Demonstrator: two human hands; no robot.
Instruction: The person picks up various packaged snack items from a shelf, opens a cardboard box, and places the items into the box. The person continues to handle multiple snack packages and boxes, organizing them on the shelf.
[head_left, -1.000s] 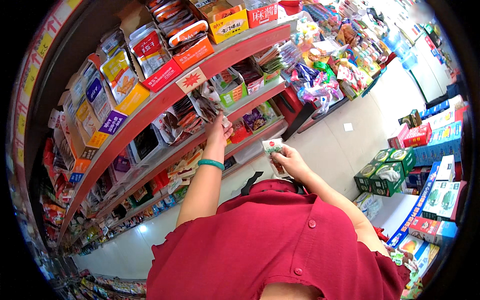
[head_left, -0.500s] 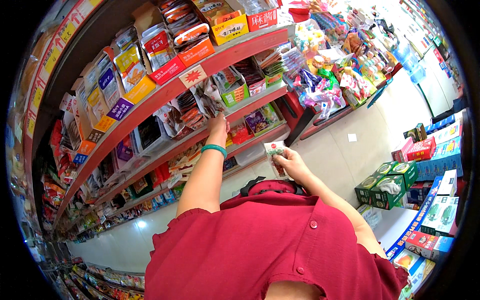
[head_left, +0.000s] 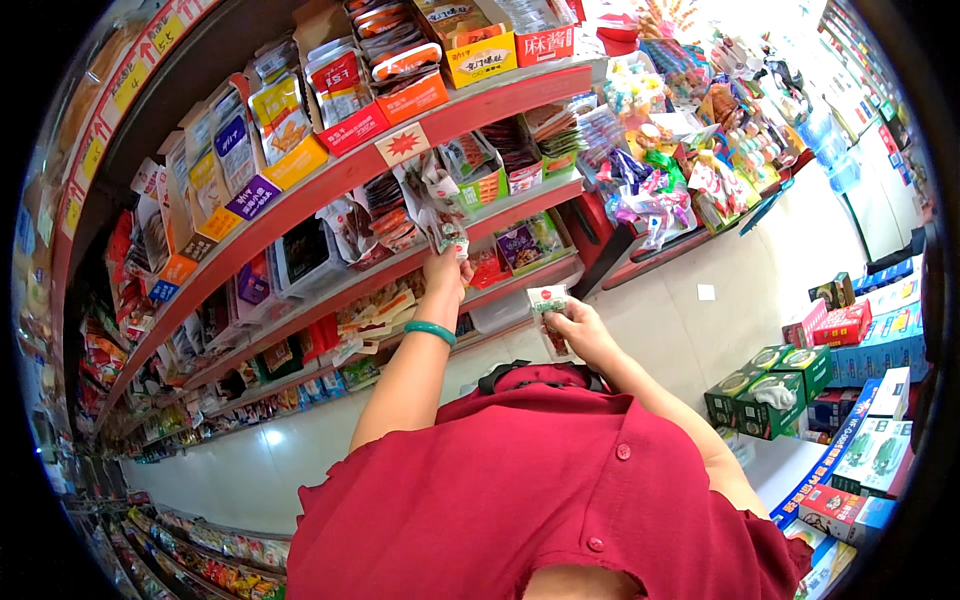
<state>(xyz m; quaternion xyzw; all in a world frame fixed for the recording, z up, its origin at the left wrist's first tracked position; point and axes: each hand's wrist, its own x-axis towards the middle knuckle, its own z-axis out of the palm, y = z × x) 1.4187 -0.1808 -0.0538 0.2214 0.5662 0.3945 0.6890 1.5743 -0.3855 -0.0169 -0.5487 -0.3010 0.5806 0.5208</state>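
My left hand [head_left: 446, 272], below a green bangle, is closed on a small snack packet [head_left: 449, 236] with a whitish, partly clear wrapper. It is just in front of the shelf's middle tier, beside a box of similar pale packets [head_left: 430, 182]. My right hand [head_left: 582, 332] pinches a sealed snack pouch [head_left: 550, 300] upright in front of my chest. That pouch has a white top with a red mark, green print and dark reddish contents below.
Boxed snack packets [head_left: 285, 125] line the red-edged shelf [head_left: 470, 105] on the left. A display of colourful sweets [head_left: 660, 180] stands beyond its end. Green cartons [head_left: 775, 390] are stacked at right. A white paper square [head_left: 706, 292] lies on the pale tiled floor [head_left: 650, 320].
My left hand has drawn back from the shelf box, towards me, with a small snack packet now showing in its fingers. My right hand keeps its pouch in nearly the same place.
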